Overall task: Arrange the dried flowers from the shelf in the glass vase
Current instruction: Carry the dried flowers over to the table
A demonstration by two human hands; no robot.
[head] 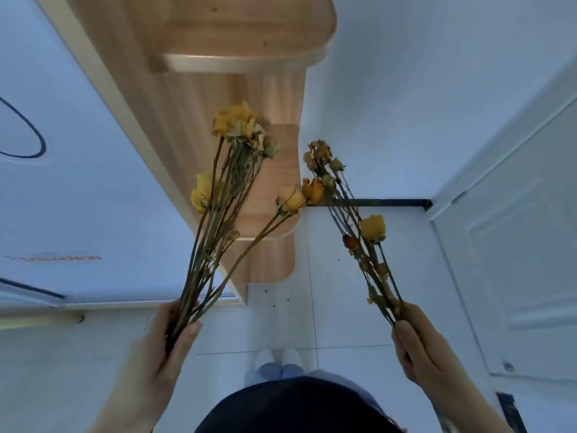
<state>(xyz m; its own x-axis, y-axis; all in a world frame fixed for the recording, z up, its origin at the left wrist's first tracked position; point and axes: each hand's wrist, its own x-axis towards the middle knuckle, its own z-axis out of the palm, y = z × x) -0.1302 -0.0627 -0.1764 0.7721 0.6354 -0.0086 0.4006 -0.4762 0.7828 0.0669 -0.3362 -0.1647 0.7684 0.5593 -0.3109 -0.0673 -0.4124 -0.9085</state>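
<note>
Head view, looking straight down: the left hand [156,348] has its grip closed around the stem ends of the bigger bunch [224,189], thumb pressed across them, heads fanning up and away. The right hand [418,348] pinches the foot of a thinner bunch [352,220] between thumb and fingers, its stems leaning toward the other bunch without touching it. Both bunches are held in the air, in front of the wooden shelf [218,89], whose rounded boards lie behind the yellow heads. Below is tiled floor [327,307] and the person's white shoes [278,359]; a white door [515,245] stands to the right. No vase is in sight, so I judge the flowers are off the shelf and need carrying over. Done well, that means holding low on the stems with light pressure, keeping the brittle heads clear of the shelf edge and door, and not letting the two bunches tangle.
</note>
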